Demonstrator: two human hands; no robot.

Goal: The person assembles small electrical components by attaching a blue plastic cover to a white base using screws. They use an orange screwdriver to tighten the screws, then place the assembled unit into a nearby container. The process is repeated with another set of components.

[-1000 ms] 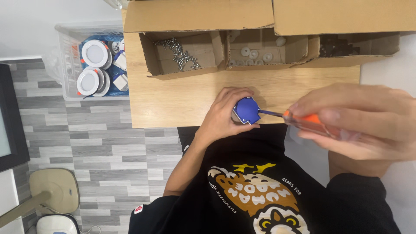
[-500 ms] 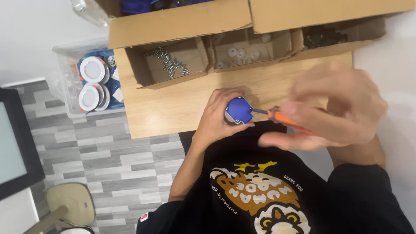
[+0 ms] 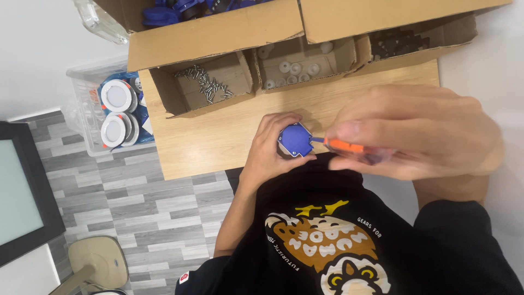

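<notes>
My left hand [image 3: 268,150] grips a small blue square part [image 3: 295,140] at the near edge of the wooden table [image 3: 218,139]. Close to the camera, my right hand [image 3: 420,131] holds a screwdriver with an orange and clear handle [image 3: 349,146]; its tip meets the right side of the blue part. Both hands are above my lap and black printed shirt.
Open cardboard boxes line the table's far side: one with loose screws [image 3: 210,84], one with white round pieces [image 3: 297,68], one with dark parts [image 3: 398,43], and a larger box of blue parts [image 3: 164,13]. A clear bin of round white lights [image 3: 112,112] stands left on the floor.
The view has shifted, so the boxes sit higher in the frame. My right hand with the screwdriver stays at the blue part, and my left hand keeps its grip.
</notes>
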